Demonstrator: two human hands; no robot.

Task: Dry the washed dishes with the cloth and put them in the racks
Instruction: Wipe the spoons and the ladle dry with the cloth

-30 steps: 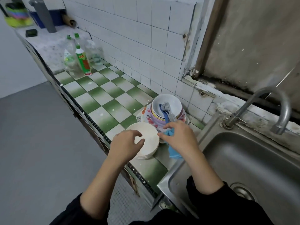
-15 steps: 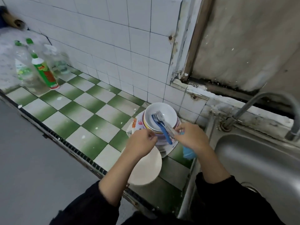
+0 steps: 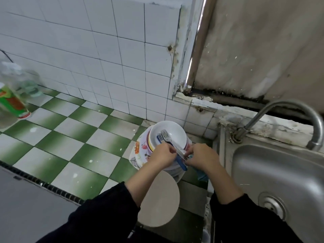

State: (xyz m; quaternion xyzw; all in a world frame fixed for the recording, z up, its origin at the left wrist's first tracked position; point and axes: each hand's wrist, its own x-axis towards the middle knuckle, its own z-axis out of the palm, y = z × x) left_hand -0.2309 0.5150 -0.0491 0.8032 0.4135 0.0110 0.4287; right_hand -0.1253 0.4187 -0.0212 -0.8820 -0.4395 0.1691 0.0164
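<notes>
Blue cloth (image 3: 202, 175) clamped under the right hand (image 3: 201, 156) fingers, left hand (image 3: 162, 156) fingers pinching the forks (image 3: 165, 135) lying in the bowl (image 3: 176, 129) just beyond.

Left hand (image 3: 162, 156) grips forks (image 3: 166, 135) in white bowl (image 3: 173, 129); right hand (image 3: 201, 157) holds cloth (image 3: 202, 174), seemingly touching their handles.

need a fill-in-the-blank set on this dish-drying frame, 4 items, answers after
1. The forks lie with their tines in the ___ bowl atop the stack.
2. The cloth held by the right hand is ___.
3. The sink is on the person's ___.
4. The counter tiles are white and ___.
Missing words: white; blue; right; green.
</notes>
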